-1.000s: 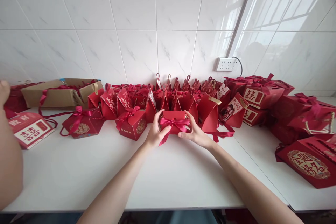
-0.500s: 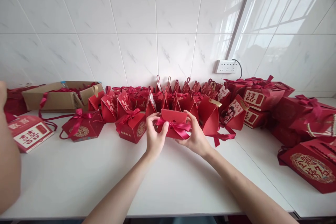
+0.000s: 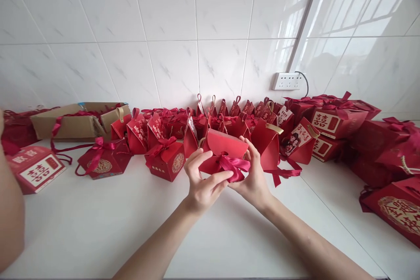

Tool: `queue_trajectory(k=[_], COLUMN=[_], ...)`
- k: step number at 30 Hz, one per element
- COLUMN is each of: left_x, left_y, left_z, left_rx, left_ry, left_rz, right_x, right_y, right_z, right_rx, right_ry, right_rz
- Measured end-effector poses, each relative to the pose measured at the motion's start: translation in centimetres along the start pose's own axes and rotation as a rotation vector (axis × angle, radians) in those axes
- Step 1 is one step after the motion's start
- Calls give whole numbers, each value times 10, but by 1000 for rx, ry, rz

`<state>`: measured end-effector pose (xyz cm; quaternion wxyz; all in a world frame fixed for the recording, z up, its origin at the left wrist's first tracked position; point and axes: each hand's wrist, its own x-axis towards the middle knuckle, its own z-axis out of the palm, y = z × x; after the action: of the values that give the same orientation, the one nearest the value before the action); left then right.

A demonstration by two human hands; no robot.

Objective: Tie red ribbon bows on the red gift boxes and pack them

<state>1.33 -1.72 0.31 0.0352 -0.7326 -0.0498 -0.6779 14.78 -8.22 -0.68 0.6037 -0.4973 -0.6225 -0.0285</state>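
Note:
A small red gift box [image 3: 226, 142] with a folded-over flap is held just above the table, tilted, in front of the rows of boxes. A shiny crimson ribbon bow [image 3: 233, 165] is tied across its front. My right hand [image 3: 255, 180] grips the box from its right side, thumb near the top and fingers below. My left hand [image 3: 201, 183] reaches across the front, its thumb and finger closed on a loop of the bow. The box's underside and back are hidden.
Red boxes with bows [image 3: 166, 159] stand along the table [image 3: 138, 227]. Behind are rows of looped boxes, and at left a cardboard carton [image 3: 70, 127] holds ribbons. Stacked boxes [image 3: 341, 122] fill the right. Another person's arm [image 3: 11, 210] shows at the left edge.
My left hand has slid from the box's left side to the front of the bow and pinches it. The box has tilted and shifted slightly right.

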Motion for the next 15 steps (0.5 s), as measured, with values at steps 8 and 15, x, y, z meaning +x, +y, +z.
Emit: queue_trajectory(k=[8, 15], left_x=[5, 5], left_y=[4, 5], left_z=[-3, -3], left_rx=[-20, -65], left_ry=[33, 37], left_rz=[61, 19], right_x=[-3, -4], right_y=[-19, -23], right_z=[1, 3], right_rx=[86, 78], right_ry=[53, 67], right_rz=[16, 60])
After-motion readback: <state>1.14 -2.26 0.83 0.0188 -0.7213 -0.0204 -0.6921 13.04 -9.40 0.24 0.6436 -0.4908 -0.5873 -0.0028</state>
